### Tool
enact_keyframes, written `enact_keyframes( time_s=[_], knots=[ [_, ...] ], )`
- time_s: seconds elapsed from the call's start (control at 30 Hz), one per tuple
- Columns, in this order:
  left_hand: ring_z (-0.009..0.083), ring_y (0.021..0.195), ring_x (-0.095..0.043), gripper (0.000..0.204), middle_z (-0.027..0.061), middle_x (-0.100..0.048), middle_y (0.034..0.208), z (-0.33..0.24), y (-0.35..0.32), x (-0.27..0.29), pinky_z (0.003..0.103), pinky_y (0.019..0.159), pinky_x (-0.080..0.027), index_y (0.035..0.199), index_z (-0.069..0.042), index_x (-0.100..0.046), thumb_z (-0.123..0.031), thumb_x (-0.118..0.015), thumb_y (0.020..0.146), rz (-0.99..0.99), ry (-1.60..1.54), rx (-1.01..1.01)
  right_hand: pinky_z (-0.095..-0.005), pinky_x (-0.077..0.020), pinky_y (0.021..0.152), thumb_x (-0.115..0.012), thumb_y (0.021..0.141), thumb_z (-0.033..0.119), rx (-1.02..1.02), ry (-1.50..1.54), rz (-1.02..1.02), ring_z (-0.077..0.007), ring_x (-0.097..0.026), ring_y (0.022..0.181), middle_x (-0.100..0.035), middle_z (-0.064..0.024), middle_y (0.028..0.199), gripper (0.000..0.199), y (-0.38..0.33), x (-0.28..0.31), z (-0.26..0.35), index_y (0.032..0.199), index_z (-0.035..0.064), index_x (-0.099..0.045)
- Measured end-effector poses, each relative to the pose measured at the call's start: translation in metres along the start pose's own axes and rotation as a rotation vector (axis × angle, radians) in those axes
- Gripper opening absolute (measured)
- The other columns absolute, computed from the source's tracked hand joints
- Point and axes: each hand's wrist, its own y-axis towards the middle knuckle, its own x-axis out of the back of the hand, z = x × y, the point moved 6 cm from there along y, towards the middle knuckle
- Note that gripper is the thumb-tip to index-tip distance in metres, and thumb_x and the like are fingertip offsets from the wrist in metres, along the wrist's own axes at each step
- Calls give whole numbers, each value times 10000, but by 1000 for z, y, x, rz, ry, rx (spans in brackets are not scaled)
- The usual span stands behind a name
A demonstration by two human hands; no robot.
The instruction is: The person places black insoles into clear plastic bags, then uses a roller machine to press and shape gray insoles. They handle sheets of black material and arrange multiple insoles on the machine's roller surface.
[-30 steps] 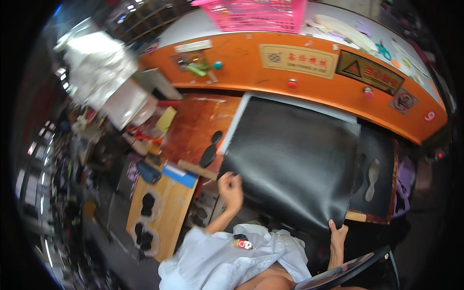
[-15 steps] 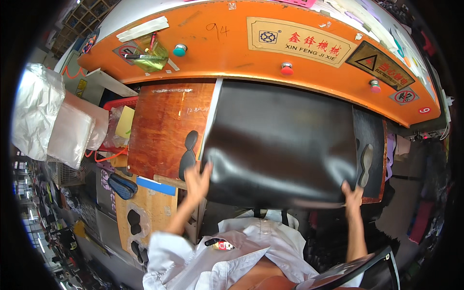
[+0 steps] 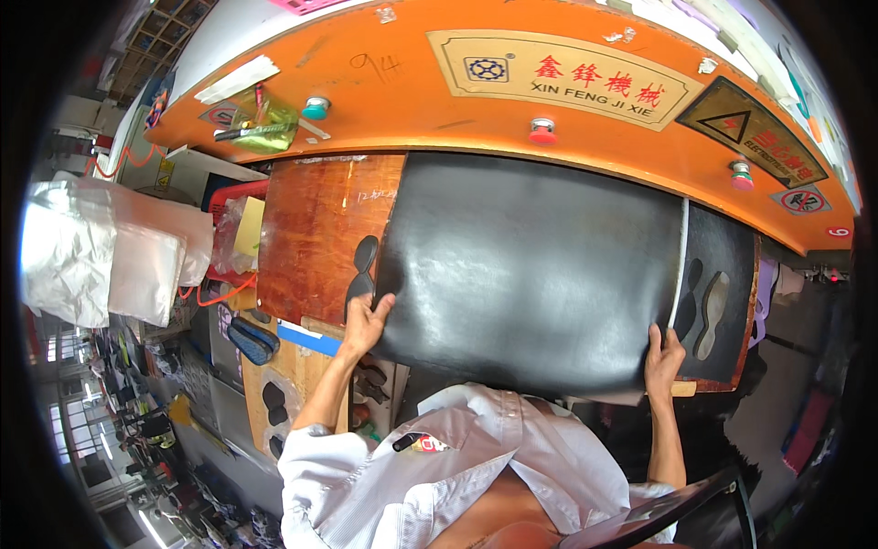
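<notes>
A large black sheet [image 3: 521, 256], smooth and slightly shiny, covers the middle of the work surface under an orange machine front. Its near left corner is pinched by my left hand [image 3: 364, 328], beside a black sole-shaped piece [image 3: 366, 256]. At the near right corner my right hand [image 3: 664, 361] grips the sheet's edge, with the fingers partly hidden. A narrow white strip [image 3: 679, 265] runs along the sheet's right side. Beyond it, a grey sole-shaped piece [image 3: 712, 316] lies on another black sheet [image 3: 722, 233].
A reddish-brown board [image 3: 315, 220] extends to the left. The orange machine front [image 3: 366, 101] carries a teal button [image 3: 315, 108] and red buttons [image 3: 542, 132]. Plastic bags [image 3: 146, 274], a red basket [image 3: 225, 194] and a blue sole-shaped item [image 3: 253, 340] stand at the left.
The black sheet has shifted left and lies flatter, with less bulging near my hands. The white strip showed at its left side before; now one shows at its right.
</notes>
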Motion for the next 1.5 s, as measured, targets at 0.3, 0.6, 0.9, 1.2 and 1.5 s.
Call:
enact_keyframes(
  time_s=[0.3,0.6,0.9,1.2,1.5],
  knots=[
    [106,734,-577,362,40,-695,836,-79,133,-2,297,671,-489,1027,76,-699,-285,-671,1042,-161,-8,-267,-557,-501,729,-598,1053,410,64,-268,-150,-509,-672,832,-681,-299,818,449,152,-26,36,948,-21,-663],
    [123,769,-557,333,77,-675,822,-75,132,-10,320,729,-489,1036,87,-683,-244,-657,1053,-262,-196,-349,-533,-532,618,-629,1045,352,254,-384,-345,-473,-688,706,-696,-272,764,369,150,-38,46,1038,-12,-689],
    [122,838,-627,281,66,-729,948,-69,126,-10,298,795,-517,1071,50,-704,-228,-661,1052,-316,-372,-230,-508,-545,766,-687,992,215,379,-354,-402,-437,-682,896,-706,-268,1001,327,132,-37,66,1183,-45,-633],
    [279,1049,-712,220,175,-653,1072,-99,47,-164,399,989,-610,983,-17,-558,-197,-671,1038,75,-1076,151,-471,-471,1067,-835,830,294,942,-109,282,-346,-588,1250,-658,-156,1323,531,61,-146,194,1236,-5,-667],
    [269,949,-738,305,167,-680,969,-114,46,-176,373,930,-624,950,-10,-536,-275,-578,1094,101,-1181,62,-349,-601,791,-648,793,103,1329,-782,219,-276,-697,1010,-697,-232,1166,370,41,-190,217,1112,-82,-680]
  ],
)
